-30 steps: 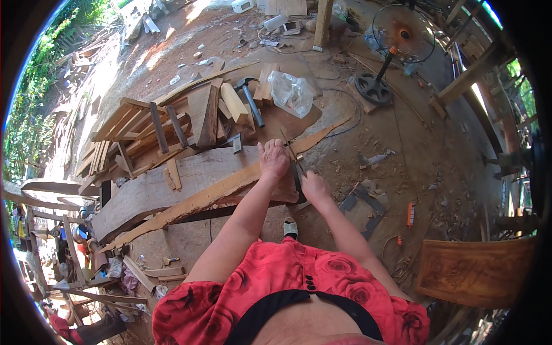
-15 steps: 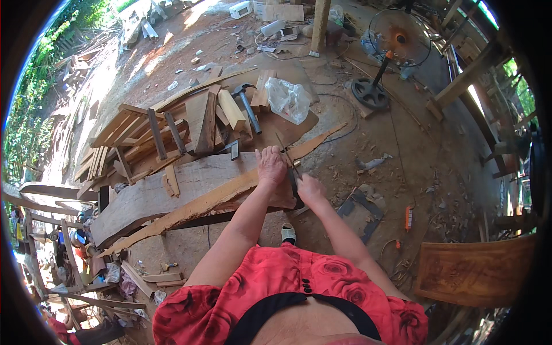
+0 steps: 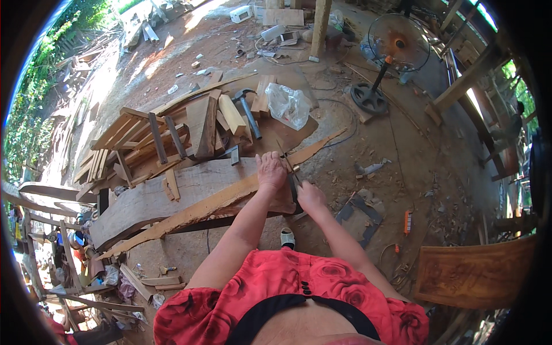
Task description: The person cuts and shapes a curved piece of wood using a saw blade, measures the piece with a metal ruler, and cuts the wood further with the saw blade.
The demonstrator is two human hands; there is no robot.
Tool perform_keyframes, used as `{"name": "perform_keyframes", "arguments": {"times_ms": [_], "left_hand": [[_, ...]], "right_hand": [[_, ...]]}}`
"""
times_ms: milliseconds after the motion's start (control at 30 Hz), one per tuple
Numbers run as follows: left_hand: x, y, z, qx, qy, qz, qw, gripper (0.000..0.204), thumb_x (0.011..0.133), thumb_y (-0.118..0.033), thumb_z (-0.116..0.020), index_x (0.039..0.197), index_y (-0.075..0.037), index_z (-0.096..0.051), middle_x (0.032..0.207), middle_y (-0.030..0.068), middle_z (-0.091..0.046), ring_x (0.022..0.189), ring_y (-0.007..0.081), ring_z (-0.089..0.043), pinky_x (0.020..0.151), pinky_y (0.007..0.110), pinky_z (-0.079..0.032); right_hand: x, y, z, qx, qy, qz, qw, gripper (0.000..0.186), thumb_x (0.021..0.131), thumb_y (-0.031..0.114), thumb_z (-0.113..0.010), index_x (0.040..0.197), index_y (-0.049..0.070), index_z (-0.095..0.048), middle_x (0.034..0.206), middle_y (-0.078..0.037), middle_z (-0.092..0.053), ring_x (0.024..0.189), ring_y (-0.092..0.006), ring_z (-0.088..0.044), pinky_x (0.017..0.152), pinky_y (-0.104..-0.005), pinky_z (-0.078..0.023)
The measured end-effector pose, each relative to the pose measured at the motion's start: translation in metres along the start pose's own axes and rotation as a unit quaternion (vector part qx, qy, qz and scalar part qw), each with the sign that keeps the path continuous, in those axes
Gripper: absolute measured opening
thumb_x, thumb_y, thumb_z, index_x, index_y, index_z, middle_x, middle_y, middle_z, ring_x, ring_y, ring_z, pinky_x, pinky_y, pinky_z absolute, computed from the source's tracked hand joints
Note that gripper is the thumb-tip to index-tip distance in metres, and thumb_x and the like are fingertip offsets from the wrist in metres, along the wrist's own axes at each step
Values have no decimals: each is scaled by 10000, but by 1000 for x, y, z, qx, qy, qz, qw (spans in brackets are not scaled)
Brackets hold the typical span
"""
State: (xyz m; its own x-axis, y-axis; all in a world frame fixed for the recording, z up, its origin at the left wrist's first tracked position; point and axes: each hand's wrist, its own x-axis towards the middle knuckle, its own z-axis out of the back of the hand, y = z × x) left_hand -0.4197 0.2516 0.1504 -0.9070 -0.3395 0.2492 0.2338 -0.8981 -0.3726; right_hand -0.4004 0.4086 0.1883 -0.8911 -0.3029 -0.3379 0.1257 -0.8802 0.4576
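Observation:
My left hand (image 3: 271,171) grips a long, rough-edged light board (image 3: 221,201) near its far right part, fingers curled over it. My right hand (image 3: 310,195) is closed on a tool with a long, narrow blade (image 3: 284,154), which crosses that board just right of my left fingers; I cannot make out the tool's handle. The board lies diagonally across a wide grey wavy-edged slab (image 3: 146,195). Behind my left hand are a small metal square (image 3: 234,155), a hammer with a blue handle (image 3: 249,115) and a crumpled clear plastic bag (image 3: 293,103).
Loose wood pieces (image 3: 132,138) are piled behind the slab. A standing fan (image 3: 372,98) and wooden post (image 3: 320,31) stand behind. A polished brown panel (image 3: 471,273) is at lower right; cables and offcuts litter the ground, including an orange power strip (image 3: 407,222).
The scene sits slightly lower in view. My hands remain at the same place on the board, with only a slight shift of the right hand and blade.

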Motion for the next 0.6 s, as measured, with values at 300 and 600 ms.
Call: {"name": "perform_keyframes", "arguments": {"times_ms": [300, 600], "left_hand": [[1, -3, -1, 3, 7, -5, 1000, 213, 817, -222, -499, 955, -60, -510, 960, 131, -537, 1003, 303, -488, 1040, 504, -249], [-5, 6, 3, 13, -6, 1, 1000, 216, 818, -217, -496, 961, -55, -512, 959, 127, -542, 993, 299, -491, 1031, 503, -261]], "right_hand": [[17, -3, -8, 0, -20, 11, 1000, 282, 898, 309, -476, 924, 43, -565, 910, -236, -630, 885, -418, -600, 764, -509, -466], [-34, -24, -11, 9, 3, 3, 1000, 267, 892, 297, -485, 950, 52, -574, 910, -229, -629, 884, -418, -596, 766, -506, -463]]}}
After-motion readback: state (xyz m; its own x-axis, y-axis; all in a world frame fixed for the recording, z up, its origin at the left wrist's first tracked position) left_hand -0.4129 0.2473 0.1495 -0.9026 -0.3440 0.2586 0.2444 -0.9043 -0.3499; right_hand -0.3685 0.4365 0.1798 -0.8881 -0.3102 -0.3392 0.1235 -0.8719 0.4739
